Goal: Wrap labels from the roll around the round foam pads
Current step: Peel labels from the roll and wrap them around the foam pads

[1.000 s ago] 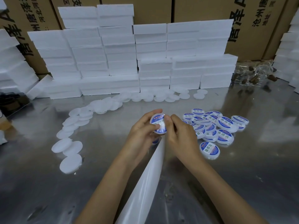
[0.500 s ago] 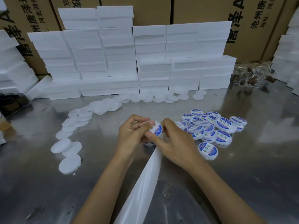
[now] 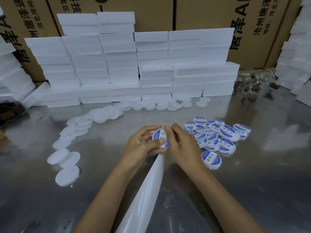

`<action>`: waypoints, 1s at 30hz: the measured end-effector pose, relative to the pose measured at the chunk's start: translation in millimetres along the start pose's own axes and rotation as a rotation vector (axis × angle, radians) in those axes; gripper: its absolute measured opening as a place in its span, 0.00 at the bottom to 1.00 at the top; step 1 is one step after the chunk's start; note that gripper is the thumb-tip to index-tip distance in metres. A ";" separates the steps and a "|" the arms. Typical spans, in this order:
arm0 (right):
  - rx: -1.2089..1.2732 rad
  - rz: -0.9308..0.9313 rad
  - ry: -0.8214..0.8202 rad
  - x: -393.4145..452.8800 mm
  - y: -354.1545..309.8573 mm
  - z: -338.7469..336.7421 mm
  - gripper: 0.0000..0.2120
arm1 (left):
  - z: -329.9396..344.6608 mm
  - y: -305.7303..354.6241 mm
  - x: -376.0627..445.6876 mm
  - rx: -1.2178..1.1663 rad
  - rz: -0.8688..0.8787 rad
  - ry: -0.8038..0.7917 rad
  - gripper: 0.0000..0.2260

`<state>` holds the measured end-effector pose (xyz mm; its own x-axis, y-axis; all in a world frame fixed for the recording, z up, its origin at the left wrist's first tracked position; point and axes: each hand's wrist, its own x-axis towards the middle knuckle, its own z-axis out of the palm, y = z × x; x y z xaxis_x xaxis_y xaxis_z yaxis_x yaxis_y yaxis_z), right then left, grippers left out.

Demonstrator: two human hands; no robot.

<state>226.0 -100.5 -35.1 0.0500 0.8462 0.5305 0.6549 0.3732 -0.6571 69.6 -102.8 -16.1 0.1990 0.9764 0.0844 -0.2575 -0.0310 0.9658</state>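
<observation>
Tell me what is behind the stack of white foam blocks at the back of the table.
Brown cardboard boxes with printed Chinese characters stand behind the foam blocks. Only their upper parts show; the blocks cover the lower parts.

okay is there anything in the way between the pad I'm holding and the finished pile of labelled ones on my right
Nothing visible blocks it. The pad is gripped by the left hand and right hand; the labelled pile lies just beyond the right hand on bare table.
</observation>
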 end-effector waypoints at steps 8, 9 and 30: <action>-0.114 0.027 -0.044 -0.6 1.1 -4.0 0.27 | 13.6 3.1 8.1 0.086 0.057 0.231 0.11; -0.135 0.015 -0.011 0.5 2.1 -5.6 0.26 | 17.6 5.5 9.1 0.108 0.065 0.236 0.12; -0.375 0.509 0.234 20.3 60.2 -61.0 0.21 | 29.0 3.0 27.2 0.019 0.050 0.004 0.13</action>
<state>312.4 -84.1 -31.1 0.5561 0.7610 0.3340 0.7217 -0.2430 -0.6481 101.7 -82.5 -3.8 0.1824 0.9744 0.1316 -0.2490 -0.0837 0.9649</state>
